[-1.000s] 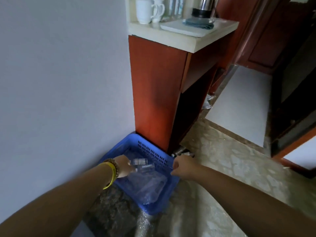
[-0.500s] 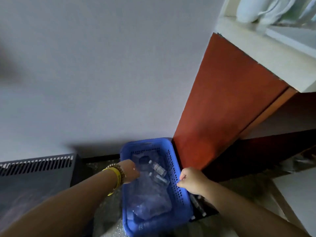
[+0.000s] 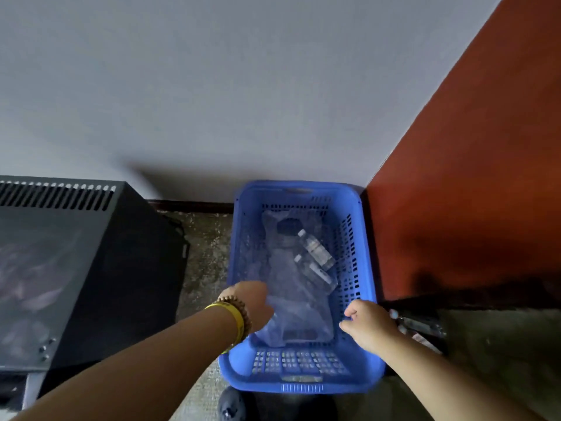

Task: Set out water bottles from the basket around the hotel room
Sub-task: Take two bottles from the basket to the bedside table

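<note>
Both hands grip the blue basket's rims, fingers hidden; two bottles blur under plastic.

I took it for a corner of a furnished room, a lodging of some kind. A plain pale wall met a speckled stone floor along a dark skirting board. A red-brown wooden cabinet side stood at right, a black vented appliance at left, and a blue plastic basket sat between them.
</note>
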Demonstrator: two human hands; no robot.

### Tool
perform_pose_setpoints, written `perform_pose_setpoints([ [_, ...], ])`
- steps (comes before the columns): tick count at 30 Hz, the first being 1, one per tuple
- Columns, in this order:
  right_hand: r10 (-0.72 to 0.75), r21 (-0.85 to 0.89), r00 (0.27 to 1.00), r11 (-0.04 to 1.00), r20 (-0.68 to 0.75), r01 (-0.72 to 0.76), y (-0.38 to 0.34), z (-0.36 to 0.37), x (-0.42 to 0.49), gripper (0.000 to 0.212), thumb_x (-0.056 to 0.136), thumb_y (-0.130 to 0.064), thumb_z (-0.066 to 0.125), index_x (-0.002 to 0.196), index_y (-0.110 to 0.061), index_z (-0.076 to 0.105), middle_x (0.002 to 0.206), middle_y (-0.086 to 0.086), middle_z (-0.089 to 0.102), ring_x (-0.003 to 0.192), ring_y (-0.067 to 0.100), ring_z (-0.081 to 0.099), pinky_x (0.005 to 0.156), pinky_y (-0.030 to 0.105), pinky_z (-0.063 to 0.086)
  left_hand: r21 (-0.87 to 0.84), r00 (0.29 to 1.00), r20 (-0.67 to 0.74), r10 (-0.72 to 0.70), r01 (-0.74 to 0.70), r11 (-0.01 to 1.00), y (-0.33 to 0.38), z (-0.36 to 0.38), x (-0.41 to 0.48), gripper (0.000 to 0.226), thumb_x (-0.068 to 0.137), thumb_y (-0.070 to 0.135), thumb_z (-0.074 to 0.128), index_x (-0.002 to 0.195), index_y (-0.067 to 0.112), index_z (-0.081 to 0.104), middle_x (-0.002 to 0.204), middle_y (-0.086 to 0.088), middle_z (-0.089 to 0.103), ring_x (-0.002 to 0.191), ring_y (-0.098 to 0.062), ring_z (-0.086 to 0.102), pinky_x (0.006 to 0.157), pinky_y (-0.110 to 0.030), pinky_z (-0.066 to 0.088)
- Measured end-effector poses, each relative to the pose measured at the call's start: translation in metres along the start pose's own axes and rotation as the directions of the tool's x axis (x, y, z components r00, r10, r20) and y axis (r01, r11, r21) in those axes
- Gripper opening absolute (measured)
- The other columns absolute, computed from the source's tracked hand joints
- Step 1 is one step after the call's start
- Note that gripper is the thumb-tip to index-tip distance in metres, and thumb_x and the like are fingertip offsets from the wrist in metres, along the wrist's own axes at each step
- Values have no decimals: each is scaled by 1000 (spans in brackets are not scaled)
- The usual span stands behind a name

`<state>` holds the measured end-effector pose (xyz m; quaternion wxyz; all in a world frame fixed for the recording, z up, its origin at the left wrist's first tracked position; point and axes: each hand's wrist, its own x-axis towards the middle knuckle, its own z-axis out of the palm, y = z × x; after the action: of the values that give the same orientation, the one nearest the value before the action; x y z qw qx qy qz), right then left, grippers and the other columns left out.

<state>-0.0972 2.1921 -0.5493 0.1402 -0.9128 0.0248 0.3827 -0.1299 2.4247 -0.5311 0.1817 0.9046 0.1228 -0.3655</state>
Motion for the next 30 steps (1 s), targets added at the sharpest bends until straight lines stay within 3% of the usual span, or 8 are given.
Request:
perform_pose_setpoints([
  [3,8,3,1000,1000,-14,-8,13,50,69,10,81,-18,57,78,-10,61,82,11,62,82,30,61,63,33,43,35,1000,-3,-16,16,999,-15,58,70,35,85,37,48,114,20,57,129,-8,60,121,-30,55,98,-35,43],
  [6,37,33,999,999,-20,-37,28,105,132,31,81,-15,54,57,-23,36,61,1,39,59,21,42,50,30,23,148,994,110,17,-33,988,-27,128,128,39,91,29,45,127,16,53,136,-10,55,126,-30,51,105,-36,41],
  [9,28,13,1000,1000,-14,-28,36,149,198,17,88,-18,56,101,-12,66,95,9,64,91,27,63,63,26,39,199,982,186,39,-77,977,-39,179,184,39,93,18,45,130,9,51,139,-15,51,129,-31,48,108,-37,37],
  [13,-2,-13,981,1000,-195,0,45,176,282,13,91,-11,50,92,-7,63,90,13,64,91,30,64,61,27,46,51,993,102,63,-68,996,-49,220,251,39,93,17,43,130,9,50,140,-16,50,130,-30,47,108,-33,36],
  [19,21,-237,969,968,-246,-81,59,208,359,48,89,-33,61,127,-8,47,127,16,55,115,31,55,90,38,50,-195,993,75,87,-71,978,-52,267,302,36,90,23,45,120,7,56,131,-17,57,121,-31,53,100,-31,41],
  [23,37,-295,952,946,-305,-132,58,222,361,60,78,-53,66,118,-10,56,130,14,46,120,30,47,93,38,44,-187,991,76,110,-94,978,-53,266,307,41,89,33,46,120,7,55,130,-17,55,120,-33,52,99,-35,42],
  [26,92,-13,949,995,-301,-100,52,226,345,54,77,-54,64,105,-8,61,118,13,48,97,28,55,72,32,44,-303,999,24,36,-27,953,-54,256,306,36,89,32,49,108,4,61,117,-17,62,113,-33,57,92,-32,45],
  [30,40,324,942,943,-332,74,32,230,326,41,68,-43,76,91,-12,61,100,7,53,77,21,58,61,31,51,-894,993,119,-23,117,433,-33,228,321,43,81,39,66,110,7,65,101,-8,64,105,-29,63,72,-29,45],
])
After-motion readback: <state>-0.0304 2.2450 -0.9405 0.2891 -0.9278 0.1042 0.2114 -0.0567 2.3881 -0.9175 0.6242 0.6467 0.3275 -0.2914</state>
